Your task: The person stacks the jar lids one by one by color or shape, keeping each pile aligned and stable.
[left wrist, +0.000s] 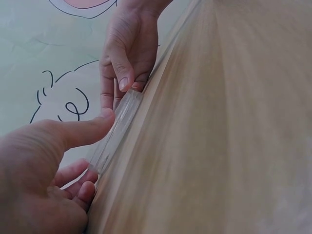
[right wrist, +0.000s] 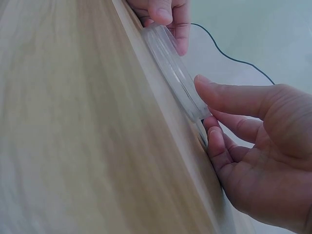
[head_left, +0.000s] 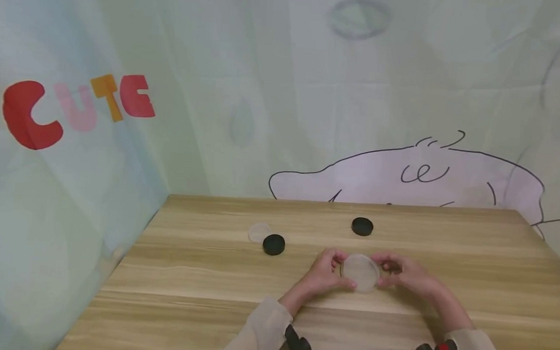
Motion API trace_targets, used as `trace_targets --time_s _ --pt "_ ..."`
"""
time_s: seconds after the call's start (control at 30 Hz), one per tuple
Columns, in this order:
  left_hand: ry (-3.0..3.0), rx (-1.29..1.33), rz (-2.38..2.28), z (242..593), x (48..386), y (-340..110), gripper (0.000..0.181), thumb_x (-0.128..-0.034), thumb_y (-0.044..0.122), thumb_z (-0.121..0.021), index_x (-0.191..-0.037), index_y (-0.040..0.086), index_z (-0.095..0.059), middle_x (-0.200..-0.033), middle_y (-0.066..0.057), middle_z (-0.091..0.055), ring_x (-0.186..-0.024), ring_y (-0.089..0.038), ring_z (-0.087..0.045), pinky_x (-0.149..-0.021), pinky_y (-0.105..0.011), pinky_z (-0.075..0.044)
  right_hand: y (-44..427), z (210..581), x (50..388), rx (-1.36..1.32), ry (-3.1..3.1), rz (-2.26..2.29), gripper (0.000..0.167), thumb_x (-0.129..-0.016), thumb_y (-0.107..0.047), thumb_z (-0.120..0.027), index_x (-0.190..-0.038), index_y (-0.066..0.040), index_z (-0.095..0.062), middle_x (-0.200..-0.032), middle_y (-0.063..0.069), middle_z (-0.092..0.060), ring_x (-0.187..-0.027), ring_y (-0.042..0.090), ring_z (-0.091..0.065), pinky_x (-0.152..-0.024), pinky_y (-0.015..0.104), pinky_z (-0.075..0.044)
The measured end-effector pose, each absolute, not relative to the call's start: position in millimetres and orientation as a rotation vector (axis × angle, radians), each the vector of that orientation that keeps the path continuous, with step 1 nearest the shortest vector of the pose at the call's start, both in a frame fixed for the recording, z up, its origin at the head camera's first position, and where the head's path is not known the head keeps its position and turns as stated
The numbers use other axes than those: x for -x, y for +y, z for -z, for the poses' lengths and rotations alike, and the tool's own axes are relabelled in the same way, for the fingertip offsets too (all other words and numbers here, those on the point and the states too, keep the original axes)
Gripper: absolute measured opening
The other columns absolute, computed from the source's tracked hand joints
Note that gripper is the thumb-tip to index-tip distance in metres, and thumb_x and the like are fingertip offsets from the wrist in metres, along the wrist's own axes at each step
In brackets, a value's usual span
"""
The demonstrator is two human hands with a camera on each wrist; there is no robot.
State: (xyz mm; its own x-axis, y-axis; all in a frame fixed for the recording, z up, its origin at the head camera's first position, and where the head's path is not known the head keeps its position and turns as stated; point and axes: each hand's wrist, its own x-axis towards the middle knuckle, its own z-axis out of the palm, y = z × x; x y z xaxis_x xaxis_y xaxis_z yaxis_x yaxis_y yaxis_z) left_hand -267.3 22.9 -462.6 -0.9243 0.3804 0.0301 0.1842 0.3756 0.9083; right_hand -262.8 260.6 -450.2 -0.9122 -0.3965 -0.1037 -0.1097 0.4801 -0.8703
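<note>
A clear round shallow dish [head_left: 360, 272], like a petri dish, is between my two hands over the table. Its thin double-ridged rim shows side-on in the left wrist view, close to the wood. My left hand [head_left: 324, 270] grips its left side, thumb on the near edge and fingers at the far edge. On the opposite side my right hand [head_left: 408, 275] holds the rim between thumb and fingers. The right wrist view shows the dish [right wrist: 175, 73] with curled fingertips at its lower end. Whether the dish touches the table cannot be told.
On the wooden table [head_left: 191, 278], a black round disc [head_left: 274, 245] lies to the left, partly over a clear thin disc [head_left: 258, 232]. Another black disc [head_left: 362, 226] lies beyond the hands. A printed cloth [head_left: 248, 83] hangs behind and at the left of the table.
</note>
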Motion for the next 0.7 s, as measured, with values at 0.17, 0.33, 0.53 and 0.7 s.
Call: trace_targets --time_s 0.17,0.33,0.53,0.7 --pt "2.451 -0.522 -1.589 461.7 266.1 22.5 0.052 -0.0710 0.008 -0.084 -0.115 0.001 -0.058 -0.108 -0.006 -0.057 -0.094 -0.012 -0.044 -0.083 -0.023 -0.038 259.9 450.1 263.0 0.424 2.448 1.393 0.062 -0.081 -0.016 -0.074 -0.135 0.003 -0.051 -0.126 0.021 -0.059 -0.109 0.021 -0.052 -0.089 0.032 -0.042" --pt "2.446 -0.510 -1.591 460.8 266.1 21.9 0.052 -0.0714 0.009 -0.084 -0.116 0.001 -0.059 -0.108 -0.006 -0.057 -0.094 -0.011 -0.044 -0.084 -0.023 -0.038 259.6 450.8 262.9 0.449 2.433 1.413 0.061 -0.081 -0.015 -0.074 -0.134 0.004 -0.050 -0.127 0.022 -0.058 -0.111 0.024 -0.052 -0.091 0.036 -0.043" --pt "2.410 -0.487 -1.650 460.0 265.9 22.3 0.051 -0.0725 0.007 -0.083 -0.116 0.000 -0.058 -0.111 -0.012 -0.057 -0.096 -0.016 -0.045 -0.084 -0.027 -0.037 261.1 449.9 261.8 0.383 2.432 1.456 0.061 -0.087 -0.022 -0.069 -0.139 0.002 -0.046 -0.141 0.026 -0.050 -0.128 0.043 -0.046 -0.105 0.061 -0.035" --pt "2.358 -0.422 -1.823 447.8 268.8 19.8 0.056 -0.0766 0.010 -0.081 -0.125 0.000 -0.055 -0.123 -0.019 -0.056 -0.107 -0.026 -0.049 -0.091 -0.034 -0.040 241.0 432.2 258.5 0.174 2.490 1.603 0.060 -0.096 -0.030 -0.059 -0.145 0.000 -0.040 -0.148 0.026 -0.042 -0.136 0.043 -0.041 -0.113 0.057 -0.031"
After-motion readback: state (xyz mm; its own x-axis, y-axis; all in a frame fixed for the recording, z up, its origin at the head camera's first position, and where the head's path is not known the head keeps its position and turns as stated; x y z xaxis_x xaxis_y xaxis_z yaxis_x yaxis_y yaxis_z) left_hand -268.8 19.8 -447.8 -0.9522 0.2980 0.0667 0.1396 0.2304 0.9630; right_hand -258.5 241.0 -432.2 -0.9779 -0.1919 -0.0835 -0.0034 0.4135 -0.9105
